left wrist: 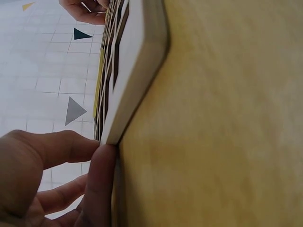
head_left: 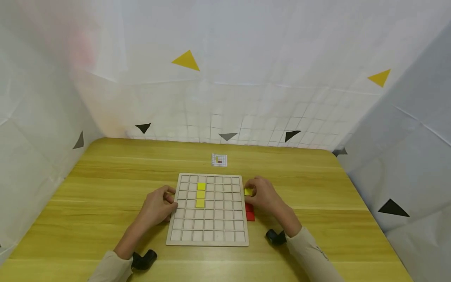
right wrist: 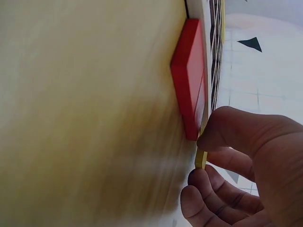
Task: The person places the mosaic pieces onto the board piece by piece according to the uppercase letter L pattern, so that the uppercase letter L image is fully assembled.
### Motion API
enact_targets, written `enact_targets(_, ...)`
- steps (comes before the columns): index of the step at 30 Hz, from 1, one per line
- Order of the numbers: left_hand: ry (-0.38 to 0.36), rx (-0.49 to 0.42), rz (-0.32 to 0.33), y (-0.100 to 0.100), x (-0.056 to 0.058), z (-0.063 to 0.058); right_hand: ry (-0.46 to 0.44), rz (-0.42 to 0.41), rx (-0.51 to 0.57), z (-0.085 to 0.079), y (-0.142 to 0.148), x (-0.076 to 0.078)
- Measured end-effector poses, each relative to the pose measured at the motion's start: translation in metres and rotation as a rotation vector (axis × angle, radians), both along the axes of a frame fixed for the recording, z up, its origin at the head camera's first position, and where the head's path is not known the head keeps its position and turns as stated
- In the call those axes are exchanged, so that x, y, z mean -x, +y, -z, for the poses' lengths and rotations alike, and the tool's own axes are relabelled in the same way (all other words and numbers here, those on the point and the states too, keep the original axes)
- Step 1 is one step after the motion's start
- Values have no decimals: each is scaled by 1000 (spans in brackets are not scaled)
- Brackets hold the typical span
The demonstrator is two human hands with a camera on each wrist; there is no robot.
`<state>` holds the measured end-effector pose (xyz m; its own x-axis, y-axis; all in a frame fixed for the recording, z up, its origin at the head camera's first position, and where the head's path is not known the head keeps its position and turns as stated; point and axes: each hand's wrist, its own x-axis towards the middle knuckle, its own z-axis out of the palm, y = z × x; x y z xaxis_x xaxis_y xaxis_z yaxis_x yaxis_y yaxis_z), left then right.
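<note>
A pale wooden grid board (head_left: 218, 225) lies on the table between the two hands. Three yellow square tiles (head_left: 201, 194) sit in a column in its third column of cells, toward the upper part. My left hand (head_left: 156, 203) holds the board's left edge, thumb and a finger meeting at the rim in the left wrist view. Beside the right edge, my right hand (head_left: 264, 196) pinches a yellow tile (right wrist: 200, 159) between thumb and fingers. Red tiles (head_left: 250, 215) lie along that same edge, just nearer than the right hand, which partly covers them.
Beyond the board lies a small card (head_left: 219, 160) printed with a grid and coloured squares. The wooden table (head_left: 116, 168) backs onto white sheeting with yellow, black and grey triangles. A black wrist device (head_left: 143, 260) juts out by each sleeve.
</note>
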<state>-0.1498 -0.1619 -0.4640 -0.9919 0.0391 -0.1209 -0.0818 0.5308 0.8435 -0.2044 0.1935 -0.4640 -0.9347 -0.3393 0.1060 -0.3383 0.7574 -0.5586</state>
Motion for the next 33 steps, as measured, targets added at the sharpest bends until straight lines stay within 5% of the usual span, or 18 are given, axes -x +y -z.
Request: enact_targets(33, -1, 5, -13, 1, -2, -2, 2, -33, 45, -20, -13, -14)
